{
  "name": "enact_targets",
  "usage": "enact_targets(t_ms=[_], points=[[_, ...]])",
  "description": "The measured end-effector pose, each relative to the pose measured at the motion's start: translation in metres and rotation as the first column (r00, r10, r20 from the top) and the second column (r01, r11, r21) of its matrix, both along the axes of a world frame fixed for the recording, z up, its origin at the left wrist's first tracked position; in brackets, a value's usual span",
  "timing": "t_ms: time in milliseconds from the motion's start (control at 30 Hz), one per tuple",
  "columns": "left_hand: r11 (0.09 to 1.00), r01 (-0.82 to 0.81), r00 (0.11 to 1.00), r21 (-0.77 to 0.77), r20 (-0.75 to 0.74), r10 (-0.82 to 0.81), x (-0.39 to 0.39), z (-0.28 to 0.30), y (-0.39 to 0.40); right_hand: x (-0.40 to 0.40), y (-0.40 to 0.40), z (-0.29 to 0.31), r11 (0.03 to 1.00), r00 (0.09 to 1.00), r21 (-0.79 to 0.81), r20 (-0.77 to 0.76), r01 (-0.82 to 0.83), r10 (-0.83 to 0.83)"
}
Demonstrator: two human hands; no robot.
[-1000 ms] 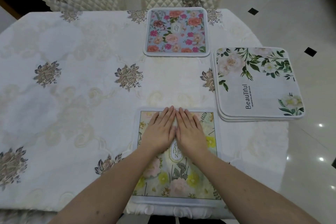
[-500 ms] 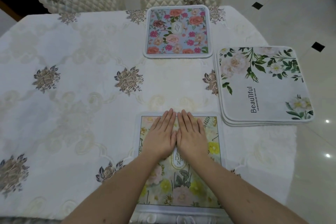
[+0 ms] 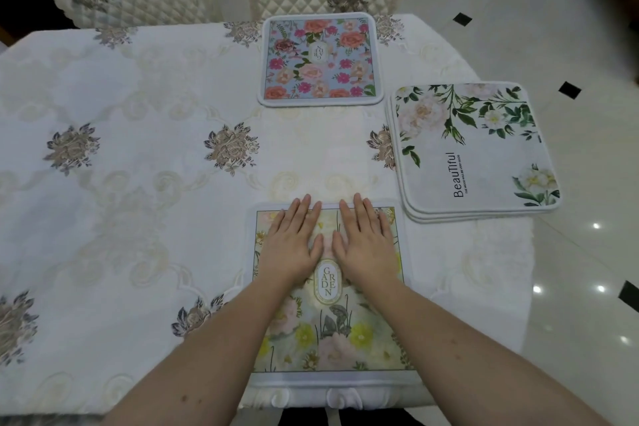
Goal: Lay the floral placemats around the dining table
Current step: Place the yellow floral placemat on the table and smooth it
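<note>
While your left hand (image 3: 292, 245) and right hand (image 3: 364, 247) are lying flat with straight fingers, gripping nothing, they are pressing the yellow garden placemat (image 3: 332, 332) at the lower centre of the frame, square to the near edge of the table (image 3: 138, 218). Judging by its thin rim, it is looking light and limp, likely sliding easily on the cloth, so you are better off pinching two corners. A blue rose placemat (image 3: 320, 60) is lying at upper centre, and the stack of white placemats (image 3: 477, 162) is waiting at the right edge.
</note>
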State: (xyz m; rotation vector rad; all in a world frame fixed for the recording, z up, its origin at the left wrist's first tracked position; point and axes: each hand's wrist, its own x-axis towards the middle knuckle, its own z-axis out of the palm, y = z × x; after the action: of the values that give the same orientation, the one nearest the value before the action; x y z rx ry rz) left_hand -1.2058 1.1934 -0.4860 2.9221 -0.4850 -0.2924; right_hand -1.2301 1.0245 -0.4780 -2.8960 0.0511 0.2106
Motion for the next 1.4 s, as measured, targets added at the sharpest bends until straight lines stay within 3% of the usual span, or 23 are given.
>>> enact_targets(t_ms=[633, 733, 800, 967, 1100, 1400], points=[[0.993, -0.120, 0.991, 0.014, -0.058, 0.120, -0.030, 0.009, 0.094, -0.033, -0.047, 0.002, 0.992, 0.994, -0.073, -0.017, 0.103, -0.105], [0.984, -0.167, 0.984, 0.060, -0.054, 0.170, -0.036, 0.014, 0.099, -0.047, -0.036, 0.008, 0.994, 0.993, -0.018, 0.031, 0.111, -0.111], [0.981, -0.193, 0.981, -0.008, 0.000, 0.193, -0.044, 0.019, 0.086, -0.057, -0.015, 0.012, 0.996, 0.995, 0.057, 0.071, 0.068, -0.072], [0.983, -0.059, 0.998, -0.171, -0.018, 0.057, -0.073, 0.011, 0.023, -0.073, 0.046, 0.007, 0.994, 0.997, 0.094, 0.046, -0.059, 0.055], [0.998, -0.036, 0.999, -0.052, -0.021, 0.035, -0.088, -0.002, 0.016, -0.084, 0.047, -0.005, 0.997, 0.997, 0.017, 0.022, -0.074, 0.074], [0.995, 0.094, 0.995, -0.019, -0.015, -0.095, -0.094, -0.001, 0.044, -0.085, 0.025, 0.000, 0.998, 0.998, -0.012, -0.018, -0.060, 0.060]])
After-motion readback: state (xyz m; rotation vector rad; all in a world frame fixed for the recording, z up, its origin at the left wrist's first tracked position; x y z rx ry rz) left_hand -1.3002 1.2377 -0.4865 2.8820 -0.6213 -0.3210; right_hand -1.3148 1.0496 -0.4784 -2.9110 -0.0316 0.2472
